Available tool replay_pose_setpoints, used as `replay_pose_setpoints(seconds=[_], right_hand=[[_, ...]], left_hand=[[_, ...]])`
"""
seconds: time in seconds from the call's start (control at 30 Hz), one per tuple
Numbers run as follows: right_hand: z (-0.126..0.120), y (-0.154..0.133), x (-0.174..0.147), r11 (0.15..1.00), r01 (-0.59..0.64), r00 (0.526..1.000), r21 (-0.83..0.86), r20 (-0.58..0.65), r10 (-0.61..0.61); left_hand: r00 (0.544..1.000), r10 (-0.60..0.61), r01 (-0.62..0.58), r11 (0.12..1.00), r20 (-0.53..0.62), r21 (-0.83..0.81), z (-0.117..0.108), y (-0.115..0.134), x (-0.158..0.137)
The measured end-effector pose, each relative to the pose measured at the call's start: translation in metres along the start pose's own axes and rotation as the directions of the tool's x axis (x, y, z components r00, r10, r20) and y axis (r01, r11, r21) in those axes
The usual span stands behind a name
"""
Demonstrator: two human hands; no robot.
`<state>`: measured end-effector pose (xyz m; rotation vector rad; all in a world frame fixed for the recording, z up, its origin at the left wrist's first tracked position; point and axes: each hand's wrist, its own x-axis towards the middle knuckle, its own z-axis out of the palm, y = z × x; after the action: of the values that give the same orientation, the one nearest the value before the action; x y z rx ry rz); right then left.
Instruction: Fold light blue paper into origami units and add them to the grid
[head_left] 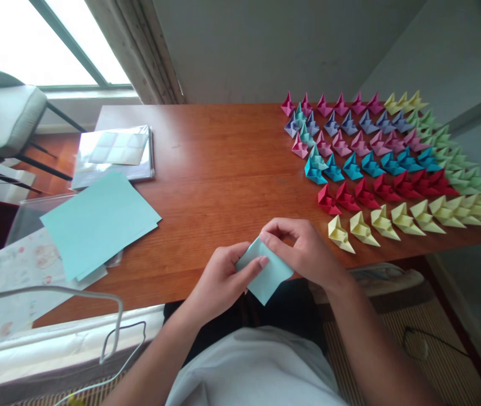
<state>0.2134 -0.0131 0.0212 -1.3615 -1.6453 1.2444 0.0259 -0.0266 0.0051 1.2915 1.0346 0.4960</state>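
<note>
Between my two hands, at the table's front edge, is a small folded square of light teal paper [268, 279]. My left hand [228, 274] grips its left side, with the thumb lying flat across the face. At the top corner my right hand [297, 245] pinches the same paper between thumb and fingers. The fingers behind the paper are partly hidden. To the right of my hands stand rows of folded paper boats, among them a yellow paper boat [340, 233] and a red paper boat [327, 199].
Larger teal sheets [100, 223] lie at the left over a printed paper [32, 276]. Behind them is a plastic-wrapped pack [111, 152]. The wooden table [215, 169] ends at a wall. A grey chair [5, 113] stands far left, and a white cable [117, 321] runs at the lower left.
</note>
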Motion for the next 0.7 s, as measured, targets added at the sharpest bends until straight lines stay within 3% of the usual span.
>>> replay_pose_setpoints(seconds=[0.07,0.23,0.4,0.7], right_hand=[[-0.0009,-0.0001,-0.0005,1.000,-0.022,0.999,0.003,0.045,0.021],[-0.0003,0.0026,-0.0020,0.996,0.011,1.000,-0.091,-0.009,-0.012],[-0.0012,0.0045,-0.0023,0.991,0.014,1.000,-0.129,0.022,-0.011],[-0.0001,0.0076,-0.0014,0.984,0.032,0.999,-0.177,-0.016,-0.035]], left_hand=[[1.000,-0.003,0.003,1.000,-0.008,0.004,-0.0014,-0.0001,0.0000],[0.999,-0.023,0.022,0.999,-0.028,-0.024,-0.0034,0.0008,-0.0001],[0.994,-0.074,0.067,0.994,-0.080,-0.089,-0.0038,0.0031,-0.0004],[0.985,0.031,-0.023,0.998,-0.167,0.050,-0.0091,0.0022,0.0029]])
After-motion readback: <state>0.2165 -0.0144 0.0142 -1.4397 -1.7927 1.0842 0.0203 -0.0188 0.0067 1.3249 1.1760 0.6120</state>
